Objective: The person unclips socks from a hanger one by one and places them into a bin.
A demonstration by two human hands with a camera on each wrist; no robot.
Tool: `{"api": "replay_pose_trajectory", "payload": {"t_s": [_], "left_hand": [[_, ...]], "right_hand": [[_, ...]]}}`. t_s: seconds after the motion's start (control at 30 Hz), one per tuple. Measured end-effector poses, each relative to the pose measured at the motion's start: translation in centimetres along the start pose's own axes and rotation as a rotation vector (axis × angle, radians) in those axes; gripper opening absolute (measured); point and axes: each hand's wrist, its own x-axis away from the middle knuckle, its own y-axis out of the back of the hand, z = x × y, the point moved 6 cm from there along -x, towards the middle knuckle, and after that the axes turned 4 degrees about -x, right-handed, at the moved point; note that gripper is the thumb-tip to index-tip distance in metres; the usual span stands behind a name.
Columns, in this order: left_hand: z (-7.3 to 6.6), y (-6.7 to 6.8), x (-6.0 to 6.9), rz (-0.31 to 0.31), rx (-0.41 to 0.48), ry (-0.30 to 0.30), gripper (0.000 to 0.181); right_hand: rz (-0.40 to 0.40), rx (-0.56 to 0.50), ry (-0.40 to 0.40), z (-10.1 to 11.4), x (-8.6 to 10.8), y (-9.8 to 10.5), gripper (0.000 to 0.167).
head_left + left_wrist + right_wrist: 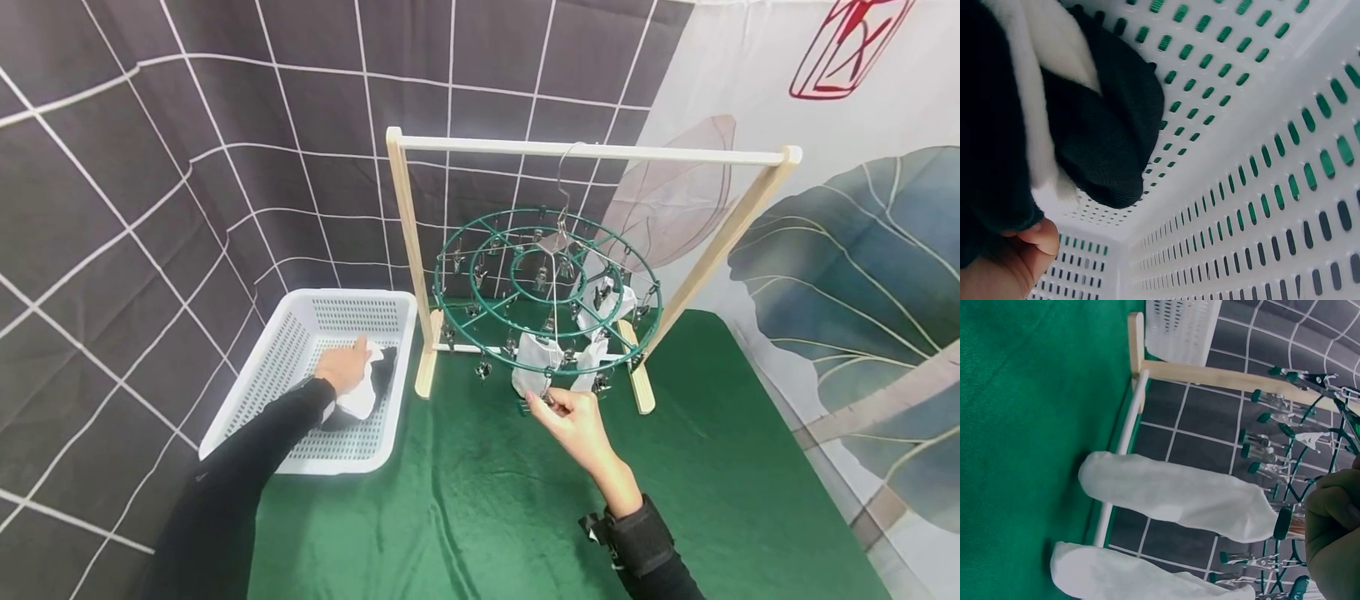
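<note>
White socks (pixel 1175 494) hang along the round hanger (pixel 437 292) at its near and right rim; more socks (pixel 362 396) remain toward the basket (pixel 406 350)'s right edge. Hands apart — left hand (pixel 341 368) gripping a dark sock (pixel 997 181), right hand (pixel 576 423) pinching a clip (pixel 1283 524).

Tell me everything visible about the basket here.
The basket is white, rectangular and round-cornered, apparently plastic, with a smooth rim and slotted walls and floor. It sits upright on the green cloth, left of the wooden stand. Dark and white garments are inside; the left hand reaches in, touching them.
</note>
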Motion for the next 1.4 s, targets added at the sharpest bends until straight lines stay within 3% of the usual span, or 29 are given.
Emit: {"api": "replay_pose_trajectory", "payload": {"t_s": [0.07, 0.17, 0.3, 0.37, 0.47, 0.53, 0.63, 0.7, 0.8, 0.87, 0.93, 1.03, 1.2, 1.4], "left_hand": [[-0.3, 0.6, 0.1, -0.015, 0.017, -0.008, 0.030], [-1.2, 1.6, 0.0, -0.030, -0.035, -0.075, 0.035], [-3.0, 3.5, -0.5, -0.118, -0.122, -0.215, 0.047], [-4.0, 4.8, -0.9, -0.204, -0.121, -0.280, 0.051], [-6.1, 7.5, -1.3, -0.406, -0.108, -0.362, 0.045], [-7.7, 9.7, -1.1, -0.587, -0.055, -0.404, 0.033], [-10.3, 13.2, 0.4, -0.862, 0.079, -0.482, 0.026], [-12.1, 15.1, 1.9, -1.019, 0.179, -0.564, 0.023], [-14.8, 16.9, 4.1, -1.165, 0.279, -0.715, 0.016], [-16.7, 17.5, 5.4, -1.199, 0.307, -0.820, 0.015], [-18.4, 17.7, 6.5, -1.196, 0.315, -0.917, 0.015], [-20.6, 17.6, 7.7, -1.159, 0.289, -1.002, 0.018], [-22.6, 17.0, 8.6, -1.071, 0.255, -1.021, 0.025], [-23.4, 16.3, 9.0, -0.983, 0.258, -0.992, 0.030]], "right_hand": [[0.008, 0.000, 0.003, 0.1, -0.1, 0.1, 0.050], [0.010, 0.001, 0.007, 0.2, -0.1, 0.2, 0.050], [0.010, 0.008, -0.003, 0.2, -0.1, 0.3, 0.050], [0.010, 0.015, -0.010, 0.2, -0.1, 0.4, 0.050], [0.008, 0.023, -0.023, 0.1, -0.1, 0.5, 0.051], [0.009, 0.024, -0.029, 0.2, -0.2, 0.5, 0.051], [0.019, 0.022, -0.040, 0.2, -0.1, 0.6, 0.050], [0.026, 0.022, -0.044, 0.3, -0.1, 0.6, 0.050], [0.035, 0.021, -0.048, 0.4, -0.2, 0.6, 0.050], [0.038, 0.020, -0.045, 0.4, -0.2, 0.7, 0.050], [0.041, 0.020, -0.040, 0.5, -0.3, 0.7, 0.050], [0.045, 0.022, -0.028, 0.6, -0.3, 0.7, 0.051], [0.049, 0.011, -0.020, 0.9, -0.2, 0.6, 0.050], [0.082, -0.015, -0.069, 0.9, 0.0, 0.3, 0.050]]}}
